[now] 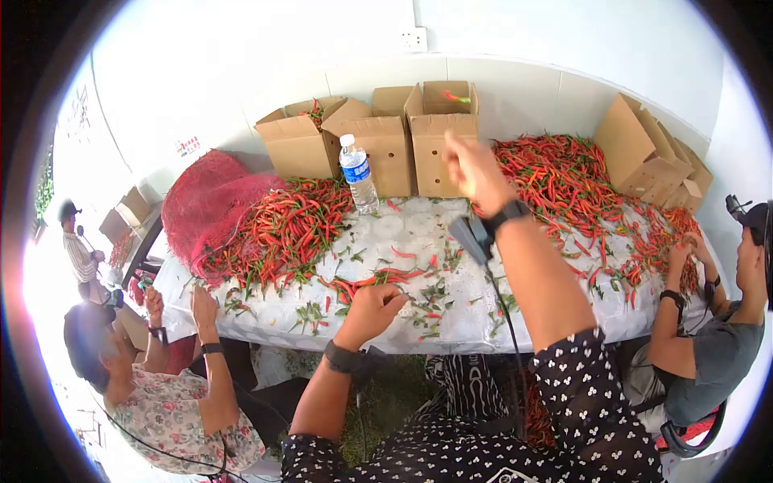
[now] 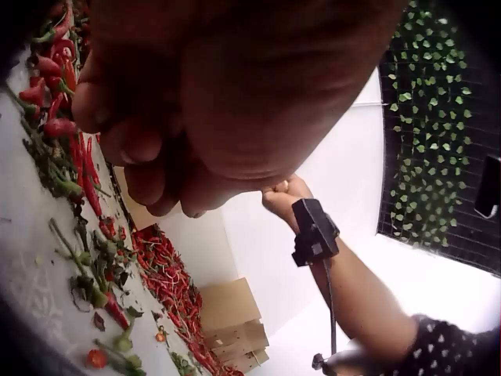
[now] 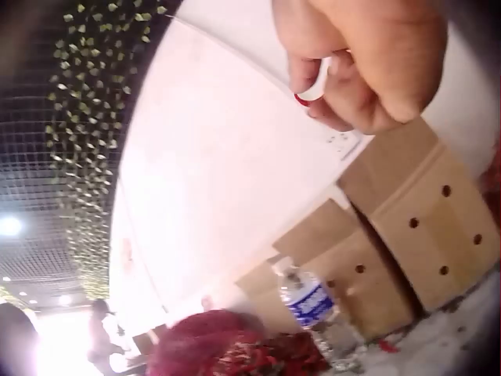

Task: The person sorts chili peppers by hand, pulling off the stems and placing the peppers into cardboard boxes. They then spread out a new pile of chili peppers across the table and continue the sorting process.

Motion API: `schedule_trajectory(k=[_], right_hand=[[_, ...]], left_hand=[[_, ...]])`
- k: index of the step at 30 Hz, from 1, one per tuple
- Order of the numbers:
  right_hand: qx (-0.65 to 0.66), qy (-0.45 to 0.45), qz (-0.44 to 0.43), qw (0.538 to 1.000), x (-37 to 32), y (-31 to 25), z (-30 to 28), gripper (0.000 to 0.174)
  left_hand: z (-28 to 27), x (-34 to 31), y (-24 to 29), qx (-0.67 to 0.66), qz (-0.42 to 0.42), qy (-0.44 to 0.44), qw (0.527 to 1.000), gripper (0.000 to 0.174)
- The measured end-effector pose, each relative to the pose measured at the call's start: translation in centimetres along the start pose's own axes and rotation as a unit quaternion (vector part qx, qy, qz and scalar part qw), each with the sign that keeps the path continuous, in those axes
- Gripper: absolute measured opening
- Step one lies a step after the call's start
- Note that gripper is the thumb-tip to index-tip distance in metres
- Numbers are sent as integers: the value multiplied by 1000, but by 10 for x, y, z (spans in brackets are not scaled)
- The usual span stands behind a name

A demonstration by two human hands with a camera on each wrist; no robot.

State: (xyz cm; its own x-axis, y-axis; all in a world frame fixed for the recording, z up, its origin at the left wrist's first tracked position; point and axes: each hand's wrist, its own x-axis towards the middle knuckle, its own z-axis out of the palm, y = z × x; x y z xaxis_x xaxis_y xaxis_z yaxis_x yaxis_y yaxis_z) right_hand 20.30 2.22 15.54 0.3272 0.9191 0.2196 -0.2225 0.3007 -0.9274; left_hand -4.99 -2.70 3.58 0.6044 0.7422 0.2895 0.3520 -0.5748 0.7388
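Note:
My right hand (image 1: 479, 173) is raised in front of a tall cardboard box (image 1: 436, 157), blurred, its fingers loosely bent. Just beyond its fingertips, apart from them, a red and green chili pepper (image 1: 456, 97) shows against the box's back flap. In the right wrist view a small red bit (image 3: 302, 100) shows by the fingertips. My left hand (image 1: 370, 312) is over the table's near side, fingers curled, with nothing visible in them; its palm is hidden in the head view. Close behind it lie a few red chili peppers (image 1: 378, 278) and green scraps (image 1: 431, 298).
A water bottle (image 1: 359, 175) stands by a second box (image 1: 377, 149). A pepper heap (image 1: 302, 221) spills from a red mesh sack (image 1: 213, 201) at left; another heap (image 1: 555, 173) lies at right, by more boxes (image 1: 644, 149). People sit at both sides. A cable (image 1: 507, 314) hangs from my right wrist.

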Motion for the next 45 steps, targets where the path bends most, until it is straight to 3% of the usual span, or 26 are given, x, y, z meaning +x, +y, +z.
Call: schedule_trajectory(k=[1,3,4,5,7,9,12,15,18,22,24,25,27,28,30,33,35,37,38,41,42,45], right_hand=[[22,-36,36,998,-18,13,-6,25],[117,3,139,983,-51,47,-9,27],[139,-36,171,975,-68,68,-19,27],[132,-36,187,973,-89,82,-21,26],[129,-28,205,970,-115,120,-33,25],[177,4,267,947,-129,146,-38,23],[181,35,225,957,-140,139,-30,19],[139,16,207,968,-143,139,-29,15],[81,-4,174,981,-145,140,-25,12],[77,-14,149,986,-147,143,-26,12],[78,-15,149,986,-148,143,-26,15],[79,-15,149,986,-148,144,-25,15],[83,-3,122,989,-150,145,-23,21],[82,-5,122,989,-152,142,-22,21],[98,-22,118,988,-155,137,-22,29],[55,4,131,990,-163,140,-17,24],[13,9,111,994,-168,144,-15,22],[-30,10,88,996,-169,147,-14,19],[-79,13,60,995,-170,149,-12,18],[-164,-4,17,986,-173,152,-9,16],[-199,-21,-1,980,-174,151,-8,16],[-259,-39,-28,965,-177,147,-9,18]], left_hand=[[-2,4,-8,-3,1,5,1000,20],[-5,10,-31,-10,-33,33,999,16],[-18,13,-9,-21,-82,11,996,15],[-18,25,-36,60,-37,40,997,16],[-24,46,-41,89,-38,26,995,16],[-20,70,-53,188,35,20,981,15],[-3,91,-58,282,93,-37,954,15],[19,102,-61,250,124,-13,960,15],[25,108,-55,305,105,-87,942,15],[25,113,-53,340,71,-110,931,15],[22,111,-48,206,115,-12,972,16],[21,108,-43,207,115,-12,972,16],[20,95,-28,-61,-23,-52,997,16],[23,86,-21,-61,-23,-51,997,16],[33,62,-11,-271,-111,-117,949,17],[48,37,-11,-321,-133,-110,931,14],[51,23,-8,-325,-147,-94,929,14],[56,14,-11,-163,-87,24,983,16],[60,11,-16,-166,-12,79,983,15],[53,2,1,-122,33,102,987,11],[51,3,-3,-52,89,107,989,11],[55,3,-3,-89,46,114,988,12]])
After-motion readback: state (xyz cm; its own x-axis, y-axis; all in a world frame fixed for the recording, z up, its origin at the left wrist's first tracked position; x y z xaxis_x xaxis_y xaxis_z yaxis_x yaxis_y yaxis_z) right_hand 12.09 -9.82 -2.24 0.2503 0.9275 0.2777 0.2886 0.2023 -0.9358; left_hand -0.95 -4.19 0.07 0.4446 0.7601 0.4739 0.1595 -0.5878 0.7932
